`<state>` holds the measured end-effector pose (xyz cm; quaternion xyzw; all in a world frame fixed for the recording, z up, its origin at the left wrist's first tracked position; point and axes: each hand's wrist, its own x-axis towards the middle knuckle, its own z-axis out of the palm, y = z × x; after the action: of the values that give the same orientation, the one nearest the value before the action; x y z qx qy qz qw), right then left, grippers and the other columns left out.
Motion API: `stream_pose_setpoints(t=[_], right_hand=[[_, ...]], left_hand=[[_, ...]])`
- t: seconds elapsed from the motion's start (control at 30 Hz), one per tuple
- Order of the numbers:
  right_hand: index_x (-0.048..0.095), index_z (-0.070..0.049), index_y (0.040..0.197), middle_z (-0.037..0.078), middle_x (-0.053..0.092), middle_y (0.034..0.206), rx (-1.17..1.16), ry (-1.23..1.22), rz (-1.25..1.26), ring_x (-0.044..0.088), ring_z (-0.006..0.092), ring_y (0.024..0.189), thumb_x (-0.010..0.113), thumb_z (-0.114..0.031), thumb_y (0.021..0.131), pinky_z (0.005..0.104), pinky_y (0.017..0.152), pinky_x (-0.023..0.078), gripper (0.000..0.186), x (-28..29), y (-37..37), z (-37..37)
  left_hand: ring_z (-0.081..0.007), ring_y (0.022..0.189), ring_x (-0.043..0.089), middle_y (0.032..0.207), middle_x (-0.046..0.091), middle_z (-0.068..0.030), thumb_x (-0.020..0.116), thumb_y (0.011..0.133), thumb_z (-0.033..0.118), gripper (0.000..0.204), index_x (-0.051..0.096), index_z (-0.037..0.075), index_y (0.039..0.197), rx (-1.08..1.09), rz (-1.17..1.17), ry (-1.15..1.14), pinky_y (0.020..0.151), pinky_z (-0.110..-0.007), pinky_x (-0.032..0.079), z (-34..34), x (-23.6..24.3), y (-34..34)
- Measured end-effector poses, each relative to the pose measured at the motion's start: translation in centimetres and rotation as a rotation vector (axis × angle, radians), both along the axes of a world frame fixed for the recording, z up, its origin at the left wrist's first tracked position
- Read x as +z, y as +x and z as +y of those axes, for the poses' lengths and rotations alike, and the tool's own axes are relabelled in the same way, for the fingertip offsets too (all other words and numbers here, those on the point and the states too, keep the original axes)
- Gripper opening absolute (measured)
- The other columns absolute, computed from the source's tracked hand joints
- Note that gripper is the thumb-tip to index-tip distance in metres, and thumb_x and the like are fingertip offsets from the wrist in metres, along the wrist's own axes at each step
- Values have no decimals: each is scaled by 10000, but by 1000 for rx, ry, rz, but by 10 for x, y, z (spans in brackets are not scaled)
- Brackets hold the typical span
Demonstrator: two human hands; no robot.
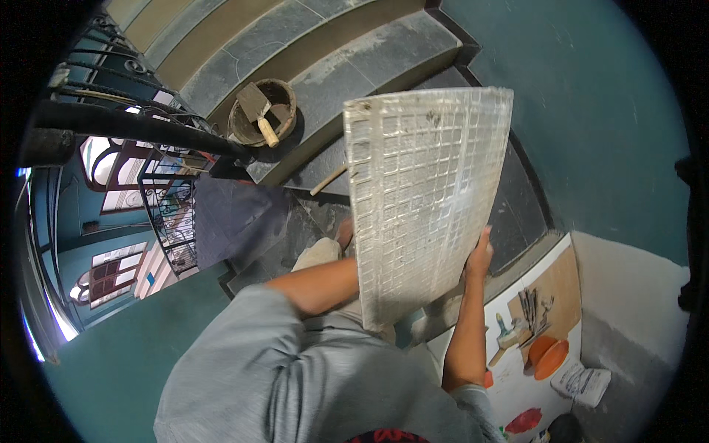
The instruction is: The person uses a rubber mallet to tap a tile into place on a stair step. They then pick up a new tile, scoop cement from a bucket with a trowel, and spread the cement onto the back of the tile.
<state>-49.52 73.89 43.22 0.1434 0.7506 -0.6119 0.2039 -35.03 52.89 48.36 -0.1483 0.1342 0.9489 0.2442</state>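
A large rectangular tile [428,199] stands tilted up in front of me, its pale grid-ribbed back facing me and smeared with some dried grey matter. My right hand [478,255] is closed on its right edge, low down, with the fingers partly behind it. My left forearm passes behind the tile's lower left edge, so the left hand and its fingers are hidden. Beyond the tile's left edge, a wooden handle [329,179] sticks out over the dark step; its other end is hidden.
Curved grey stone stairs [354,66] rise ahead. On one step sits a bucket [288,96] with a trowel [256,107] across it. A black iron railing [133,122] runs at left, a teal wall [591,125] at right. Brushes, tools and an orange bowl [550,359] lie lower right.
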Motion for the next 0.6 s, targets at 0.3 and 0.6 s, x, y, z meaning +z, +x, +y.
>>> stream_pose_setpoints(t=[0.3, 0.6], right_hand=[[735, 57, 1245, 178, 767, 1190, -86, 262, -124, 715, 302, 1083, 472, -622, 1069, 421, 964, 517, 749, -47, 2, 2], [778, -58, 1202, 219, 772, 1134, -21, 539, -76, 715, 437, 1075, 423, -632, 1052, 496, 937, 519, 692, -95, -52, -134]], left_hand=[[-289, 1484, 446, 1660, 413, -116, 274, 1039, 775, 941, 344, 58, 1643, 281, -230, -326, 1228, -450, 350, -71, 13, 64], [-298, 1439, 484, 1619, 450, -169, 497, 1064, 580, 806, 374, 5, 1615, 500, -412, -765, 1211, -415, 360, -196, -146, -33]])
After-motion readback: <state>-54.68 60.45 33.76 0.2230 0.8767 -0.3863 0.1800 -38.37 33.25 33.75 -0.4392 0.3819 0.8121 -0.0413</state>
